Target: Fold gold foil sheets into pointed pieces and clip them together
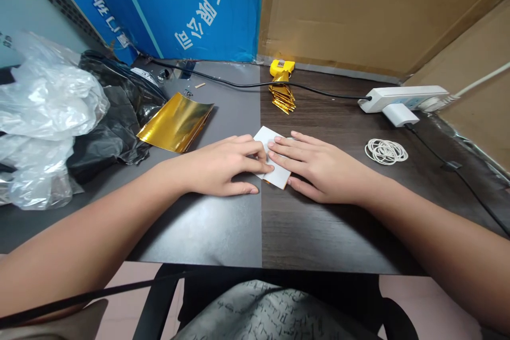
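Note:
A small folded sheet of paper (281, 176), white on top with a sliver of gold at its lower edge, lies flat on the table between my hands. From the left, my left hand (235, 163) presses on it with bent fingers, the thumb resting on the tabletop. My right hand (314, 164) lies over its right side with fingers stretched out flat. Parts of the paper are hidden under both hands. Left of them is a stack of gold foil paper (175, 123). Beyond the hands sits a bundle of folded gold strips (283, 96) beside a yellow object (281, 68).
Clear plastic bags (43, 117) and a black bag (115, 117) crowd the left. A black cable (239, 84) runs across the back to a white power strip (402, 96) holding a white plug (400, 115). A coil of white cord (385, 151) lies at right. Cardboard (338, 16) stands behind.

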A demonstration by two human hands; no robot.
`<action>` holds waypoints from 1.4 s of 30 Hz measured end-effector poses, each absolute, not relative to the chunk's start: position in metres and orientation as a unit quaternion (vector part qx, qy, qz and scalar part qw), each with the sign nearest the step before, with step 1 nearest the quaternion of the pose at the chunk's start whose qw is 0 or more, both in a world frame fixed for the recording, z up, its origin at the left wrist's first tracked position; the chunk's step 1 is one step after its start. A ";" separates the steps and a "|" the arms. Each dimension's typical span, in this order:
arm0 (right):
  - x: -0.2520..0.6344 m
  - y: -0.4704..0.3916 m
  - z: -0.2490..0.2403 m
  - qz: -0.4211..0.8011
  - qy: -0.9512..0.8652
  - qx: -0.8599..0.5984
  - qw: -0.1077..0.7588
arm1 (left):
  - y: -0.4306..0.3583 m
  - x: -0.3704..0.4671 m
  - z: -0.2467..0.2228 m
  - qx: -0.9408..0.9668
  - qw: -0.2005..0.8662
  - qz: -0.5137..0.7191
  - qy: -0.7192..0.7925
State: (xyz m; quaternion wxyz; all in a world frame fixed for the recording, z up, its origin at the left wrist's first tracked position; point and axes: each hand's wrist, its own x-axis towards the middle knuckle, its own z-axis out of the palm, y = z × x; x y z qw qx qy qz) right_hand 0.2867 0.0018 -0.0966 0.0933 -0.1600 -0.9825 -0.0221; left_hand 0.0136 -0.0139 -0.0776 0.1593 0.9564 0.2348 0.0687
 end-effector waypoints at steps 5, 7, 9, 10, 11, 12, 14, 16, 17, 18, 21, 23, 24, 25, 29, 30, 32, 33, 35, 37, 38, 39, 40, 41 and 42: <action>0.283 -0.002 -0.100 -0.005 -0.985 -0.152 0.087 | -0.014 0.012 -0.076 0.955 0.177 0.089 0.222; 0.282 -0.004 -0.101 -0.018 -0.984 -0.155 0.083 | -0.014 0.011 -0.076 0.956 0.175 0.092 0.217; 0.281 -0.006 -0.101 -0.028 -0.984 -0.158 0.082 | -0.013 0.010 -0.075 0.957 0.174 0.093 0.213; 0.281 -0.006 -0.102 -0.029 -0.983 -0.159 0.081 | -0.013 0.010 -0.075 0.957 0.174 0.092 0.212; 0.280 -0.007 -0.102 -0.027 -0.983 -0.161 0.081 | -0.013 0.010 -0.074 0.957 0.174 0.090 0.213; 0.280 -0.008 -0.103 -0.023 -0.983 -0.162 0.082 | -0.013 0.010 -0.074 0.957 0.175 0.087 0.216; 0.279 -0.009 -0.104 -0.014 -0.983 -0.165 0.082 | -0.013 0.010 -0.073 0.955 0.177 0.082 0.223; 0.278 -0.011 -0.104 -0.006 -0.983 -0.168 0.080 | -0.013 0.011 -0.073 0.954 0.178 0.080 0.225; 0.278 -0.012 -0.104 -0.001 -0.982 -0.170 0.078 | -0.013 0.011 -0.073 0.954 0.179 0.080 0.226; 0.278 -0.012 -0.105 0.003 -0.982 -0.172 0.076 | -0.013 0.011 -0.073 0.954 0.179 0.080 0.225; 0.278 -0.015 -0.106 0.011 -0.981 -0.178 0.073 | -0.012 0.011 -0.073 0.956 0.176 0.077 0.221; 0.278 -0.016 -0.106 0.005 -0.982 -0.178 0.070 | -0.012 0.010 -0.074 0.958 0.172 0.075 0.217; 0.277 -0.016 -0.107 0.000 -0.982 -0.177 0.068 | -0.012 0.010 -0.074 0.959 0.170 0.074 0.216; 0.277 -0.017 -0.107 -0.005 -0.982 -0.177 0.067 | -0.012 0.010 -0.074 0.959 0.170 0.073 0.216; 0.276 -0.019 -0.107 -0.015 -0.981 -0.182 0.061 | -0.012 0.009 -0.074 0.958 0.173 0.070 0.216; 0.276 -0.020 -0.107 -0.015 -0.981 -0.183 0.058 | -0.012 0.009 -0.074 0.958 0.175 0.071 0.214; 0.276 -0.021 -0.107 -0.017 -0.981 -0.184 0.056 | -0.012 0.009 -0.074 0.959 0.178 0.073 0.209; 0.276 -0.021 -0.107 -0.018 -0.981 -0.184 0.059 | -0.012 0.009 -0.074 0.959 0.179 0.074 0.207; 0.275 -0.021 -0.107 -0.021 -0.980 -0.186 0.063 | -0.012 0.010 -0.075 0.960 0.176 0.075 0.206; 0.274 -0.021 -0.108 -0.021 -0.979 -0.195 0.063 | -0.012 0.010 -0.075 0.960 0.174 0.074 0.208; 0.274 -0.021 -0.108 -0.021 -0.978 -0.199 0.062 | -0.011 0.010 -0.075 0.960 0.173 0.073 0.210; 0.273 -0.021 -0.109 -0.022 -0.977 -0.202 0.062 | -0.011 0.010 -0.075 0.959 0.173 0.071 0.211; 0.273 -0.021 -0.109 -0.024 -0.977 -0.204 0.065 | -0.011 0.010 -0.075 0.959 0.172 0.070 0.212; 0.273 -0.021 -0.110 -0.027 -0.976 -0.205 0.068 | -0.011 0.009 -0.076 0.960 0.172 0.069 0.212; 0.272 -0.021 -0.110 -0.030 -0.976 -0.205 0.071 | -0.011 0.009 -0.076 0.960 0.171 0.071 0.209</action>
